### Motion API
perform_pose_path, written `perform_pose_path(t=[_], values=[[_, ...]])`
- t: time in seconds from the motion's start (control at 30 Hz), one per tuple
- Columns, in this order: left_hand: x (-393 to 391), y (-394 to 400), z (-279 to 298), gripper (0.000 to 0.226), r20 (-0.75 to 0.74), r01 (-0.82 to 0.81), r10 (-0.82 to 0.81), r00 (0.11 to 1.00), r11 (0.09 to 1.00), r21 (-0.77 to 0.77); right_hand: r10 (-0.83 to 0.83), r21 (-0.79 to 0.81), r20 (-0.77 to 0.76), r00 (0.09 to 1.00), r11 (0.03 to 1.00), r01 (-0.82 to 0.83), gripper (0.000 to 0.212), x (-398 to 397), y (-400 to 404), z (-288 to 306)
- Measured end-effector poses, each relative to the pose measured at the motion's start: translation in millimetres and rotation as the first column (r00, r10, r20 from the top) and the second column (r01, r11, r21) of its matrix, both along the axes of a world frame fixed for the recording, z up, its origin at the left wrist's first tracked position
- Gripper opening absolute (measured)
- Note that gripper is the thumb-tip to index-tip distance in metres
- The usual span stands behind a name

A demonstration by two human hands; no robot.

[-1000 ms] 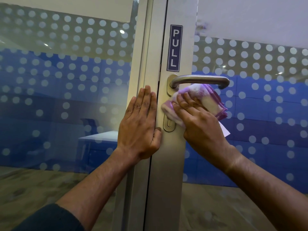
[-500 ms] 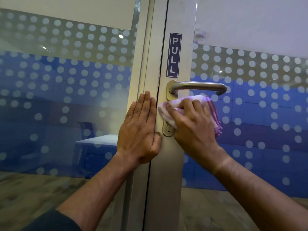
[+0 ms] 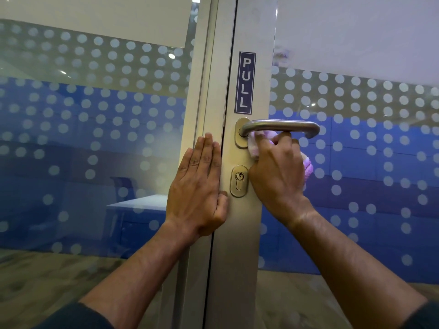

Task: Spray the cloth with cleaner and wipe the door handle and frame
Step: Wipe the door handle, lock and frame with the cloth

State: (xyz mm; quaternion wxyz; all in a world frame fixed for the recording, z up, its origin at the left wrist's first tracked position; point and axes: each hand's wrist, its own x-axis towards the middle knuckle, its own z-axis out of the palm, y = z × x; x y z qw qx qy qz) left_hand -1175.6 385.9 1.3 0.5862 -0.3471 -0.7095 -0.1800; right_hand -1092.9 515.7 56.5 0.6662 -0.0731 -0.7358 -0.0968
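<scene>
**Cloth pressed under a door handle, other hand flat on the frame**

A person stands close to a glass door with a pale metal frame (image 3: 215,67), seen from a camera on their head. Both bare forearms reach up into view, dark sleeves just visible at the bottom corners.

The left hand (image 3: 198,186) lies flat and open against the upright of the frame, fingers straight and held together, pointing up, with the thumb tucked across the dark seam between frame and door. It holds nothing.

The right hand (image 3: 276,172) is to the right of the left hand, on the other side of that seam. It is closed around a bunched pink and white cloth (image 3: 255,144), pressing it against the door. The cloth shows above and left of the knuckles, touching the underside of the handle where it meets its mounting plate, and a pink edge pokes out at the right side of the hand. One fingertip touches the underside of the bar.

The silver lever door handle (image 3: 282,126) runs sideways just above the right hand. An oval keyhole plate (image 3: 239,181) sits between the two hands, level with the right thumb. Above the handle, a blue vertical sign (image 3: 245,83) reads PULL.

Frosted white dots cover the glass (image 3: 95,115) on both sides of the hands.
</scene>
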Motion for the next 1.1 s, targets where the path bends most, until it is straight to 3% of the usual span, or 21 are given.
perform_pose_path(t=[0.23,0.37,0.63,0.8,0.93,1.1], values=[[0.7,0.5,-0.2,0.097,0.004,0.015,-0.015,1.000,1.000,-0.004,-0.037,0.117,0.170,0.985,0.993,0.017,0.056,10.3,19.4,-23.3],[2.3,0.4,0.3,0.097,0.012,0.012,-0.012,1.000,1.000,-0.007,-0.050,0.232,0.225,0.973,0.973,-0.004,0.055,20.6,25.6,-32.7],[4.0,-0.9,1.0,0.095,0.027,0.012,-0.011,1.000,1.000,-0.014,-0.109,0.308,0.392,0.913,0.951,-0.019,0.046,51.3,28.1,-56.3],[4.3,-0.6,0.6,0.094,0.027,0.008,-0.008,1.000,1.000,-0.013,0.114,0.078,0.215,0.970,0.988,-0.133,0.048,62.8,35.9,-43.3],[3.9,-0.5,0.0,0.095,0.025,0.008,-0.007,1.000,1.000,-0.012,0.121,0.103,0.164,0.979,0.985,-0.139,0.053,48.5,27.2,-43.3],[3.1,-1.1,0.3,0.095,0.024,0.012,-0.012,1.000,1.000,-0.020,0.041,0.128,0.264,0.964,0.989,-0.077,0.051,28.4,17.5,-59.1]])
